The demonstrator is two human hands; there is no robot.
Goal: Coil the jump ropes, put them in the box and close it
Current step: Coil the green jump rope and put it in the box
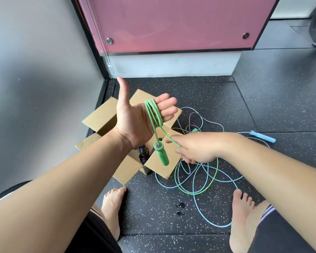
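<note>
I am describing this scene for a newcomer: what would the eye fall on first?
The green jump rope looped round the fingers of the raised left grip at centre, its handle dangling over the open cardboard box. Then the blue rope tangled with it on the floor at right.

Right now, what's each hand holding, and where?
Left hand carries green rope loops round its straight fingers; right hand pinches it just below; handle dangles.
</note>
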